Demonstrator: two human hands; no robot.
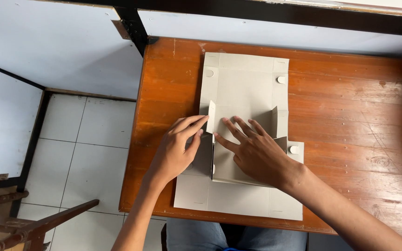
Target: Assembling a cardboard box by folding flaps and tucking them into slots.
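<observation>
tabletop: brown wood, worn and scratched, carries the whole job; its near edge runs just above the person's lap.
cardboard blank: flat grey die-cut sheet, long axis running away from the person, far end near the back of the tabletop, near end at the front edge; lies directly under and ahead of both hands.
lower panel: widest part of the blank, flat, nearest the person, behind both wrists.
right hand: palm down, fingers spread wide, pressing flat on the blank's middle panel; grips nothing; covers the sheet's centre.
left hand: at the blank's left edge, index and thumb narrowed onto the small raised flap; the nearer hand to that flap.
left side flap: small, stands upright at the left fold line, touching the left fingertips, just left of the right hand's fingertips.
right side flap: also raised, on the opposite edge, just beyond the right hand, untouched.
round discs: small pale dots near the blank's corners, well apart from both hands.
chair: wooden, on the tiled floor, left of the tabletop.
</observation>
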